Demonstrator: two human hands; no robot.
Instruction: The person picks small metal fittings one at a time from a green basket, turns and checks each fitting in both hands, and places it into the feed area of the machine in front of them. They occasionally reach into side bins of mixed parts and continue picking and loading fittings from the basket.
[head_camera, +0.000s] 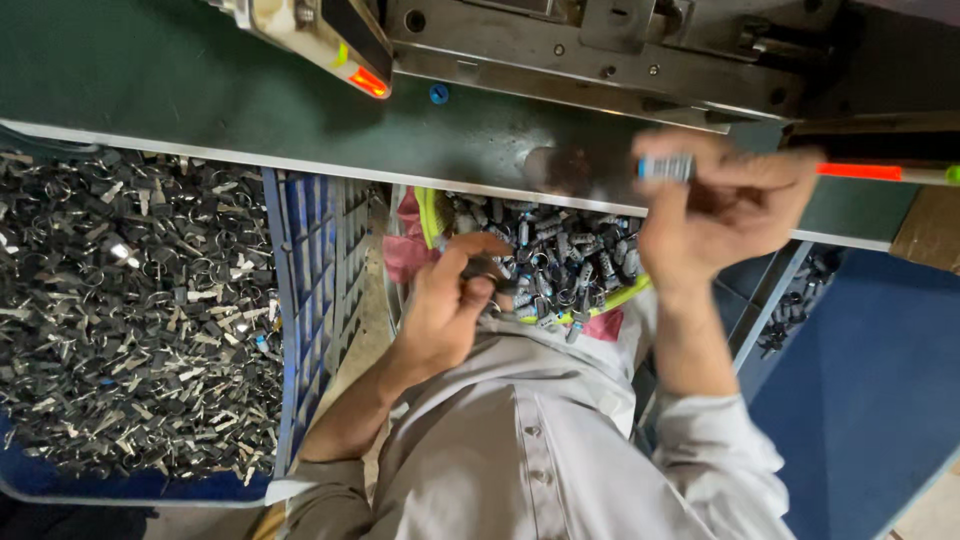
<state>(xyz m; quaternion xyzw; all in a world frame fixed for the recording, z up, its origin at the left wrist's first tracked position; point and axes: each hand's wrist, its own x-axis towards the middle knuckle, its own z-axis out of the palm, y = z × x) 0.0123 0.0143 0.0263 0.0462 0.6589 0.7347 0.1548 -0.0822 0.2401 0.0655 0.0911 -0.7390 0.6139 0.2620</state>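
Observation:
My left hand (452, 296) reaches into a tray of small metal cylinders (570, 262) in my lap and pinches one dark part (487, 267) at the tray's left side. My right hand (722, 206), blurred by motion, is raised above the tray near the green bench edge. It holds a small ribbed silver cylinder (667, 167) between thumb and fingers. The tray has a yellow-green rim (432, 215) and rests on pink cloth (405, 250).
A blue plastic crate (300, 300) full of small dark metal clips (130, 310) stands at the left. A green machine bench (200, 90) with a steel plate (600, 50) and a lit red indicator (369, 82) runs across the top. An orange rod (870, 172) lies at the right.

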